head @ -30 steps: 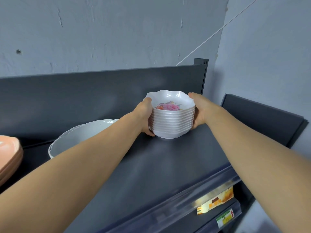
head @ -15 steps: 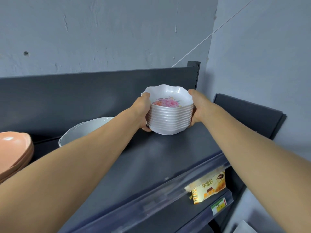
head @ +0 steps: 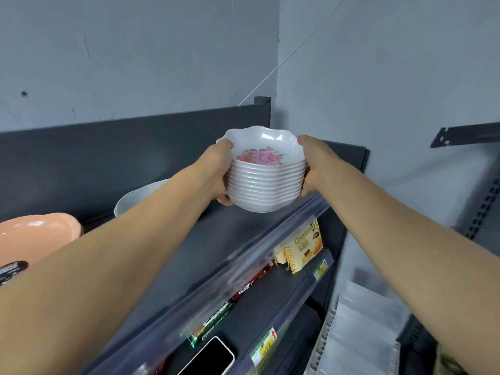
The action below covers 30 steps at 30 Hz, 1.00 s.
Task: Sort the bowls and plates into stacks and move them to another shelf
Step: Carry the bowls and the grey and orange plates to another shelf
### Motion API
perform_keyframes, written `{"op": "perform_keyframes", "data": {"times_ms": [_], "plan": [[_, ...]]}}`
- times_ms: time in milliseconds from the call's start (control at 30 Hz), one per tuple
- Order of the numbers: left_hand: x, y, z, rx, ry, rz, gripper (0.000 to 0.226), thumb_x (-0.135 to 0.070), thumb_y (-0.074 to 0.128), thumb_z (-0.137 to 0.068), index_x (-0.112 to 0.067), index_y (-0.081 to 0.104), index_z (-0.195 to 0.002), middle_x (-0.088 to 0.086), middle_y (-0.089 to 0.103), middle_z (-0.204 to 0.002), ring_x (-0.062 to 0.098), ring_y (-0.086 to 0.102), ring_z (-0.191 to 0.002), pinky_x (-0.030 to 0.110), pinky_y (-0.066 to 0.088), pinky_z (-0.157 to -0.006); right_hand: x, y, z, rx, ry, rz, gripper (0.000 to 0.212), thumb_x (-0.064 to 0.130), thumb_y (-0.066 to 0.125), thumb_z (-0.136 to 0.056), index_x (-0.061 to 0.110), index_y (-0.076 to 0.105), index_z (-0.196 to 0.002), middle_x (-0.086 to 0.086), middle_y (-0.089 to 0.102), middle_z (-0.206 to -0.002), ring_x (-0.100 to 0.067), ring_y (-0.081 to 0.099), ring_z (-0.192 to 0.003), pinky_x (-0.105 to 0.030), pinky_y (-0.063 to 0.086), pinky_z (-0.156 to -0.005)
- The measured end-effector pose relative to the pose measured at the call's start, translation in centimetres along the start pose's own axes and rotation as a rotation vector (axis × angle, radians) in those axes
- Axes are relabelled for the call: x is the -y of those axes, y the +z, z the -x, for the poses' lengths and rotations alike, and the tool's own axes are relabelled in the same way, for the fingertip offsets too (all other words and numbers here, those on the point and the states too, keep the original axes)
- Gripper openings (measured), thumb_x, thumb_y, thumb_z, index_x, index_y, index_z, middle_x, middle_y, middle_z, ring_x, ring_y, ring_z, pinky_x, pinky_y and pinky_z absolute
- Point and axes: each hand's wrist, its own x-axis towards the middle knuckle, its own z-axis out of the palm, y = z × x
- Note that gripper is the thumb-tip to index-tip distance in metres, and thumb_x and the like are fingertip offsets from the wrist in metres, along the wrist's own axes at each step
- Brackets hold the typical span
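A stack of several small white scalloped bowls, the top one with a pink flower print inside, is held in the air above the right end of the dark top shelf. My left hand grips its left side and my right hand its right side. A stack of larger white bowls sits further left on the same shelf, partly hidden by my left forearm. Orange plates lie at the far left.
Below the top shelf, lower shelves hold snack packs, among them a yellow croissant box, and a phone. A grey wall corner stands behind. A second dark rack with a bracket is on the right.
The bowl stack rested on the shelf a second ago; both hands have lifted it clear and drawn it toward the shelf's front edge. The view has tilted down, showing the lower shelves.
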Motion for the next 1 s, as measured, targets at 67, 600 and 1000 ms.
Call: {"op": "perform_keyframes", "data": {"times_ms": [67, 600, 1000], "plan": [[0.7, 0.2, 1.5, 0.056, -0.022, -0.013, 0.022, -0.032, 0.037, -0.095, -0.018, 0.052, -0.086, 0.004, 0.059, -0.084, 0.026, 0.055, -0.076, 0.047, 0.044, -0.086, -0.7, -1.0, 2.0, -0.046, 0.034, -0.042, 0.012, 0.024, 0.05, -0.083, 0.021, 0.06, -0.088, -0.006, 0.069, -0.101, -0.027, 0.064, -0.096, -0.058, 0.041, -0.09], [7.5, 15.1, 12.8, 0.615, -0.168, -0.19, 0.03, -0.039, 0.038, -0.094, -0.014, 0.055, -0.091, 0.009, 0.063, -0.104, 0.029, 0.06, -0.1, 0.049, 0.042, -0.097, -6.6, -19.1, 18.1, -0.538, 0.054, -0.29, 0.022, 0.037, 0.045, -0.092, 0.018, 0.056, -0.096, -0.005, 0.061, -0.096, -0.026, 0.059, -0.09, -0.051, 0.044, -0.09], [13.2, 35.2, 30.2, 1.035, -0.167, -0.252, 0.022, -0.031, 0.041, -0.094, -0.016, 0.054, -0.084, 0.006, 0.062, -0.088, 0.027, 0.058, -0.081, 0.048, 0.044, -0.088, -9.8, -39.7, 35.4, -0.978, -0.021, -0.339, 0.034, 0.037, 0.044, -0.093, 0.017, 0.061, -0.115, -0.005, 0.065, -0.096, -0.03, 0.062, -0.093, -0.054, 0.045, -0.091]]}}
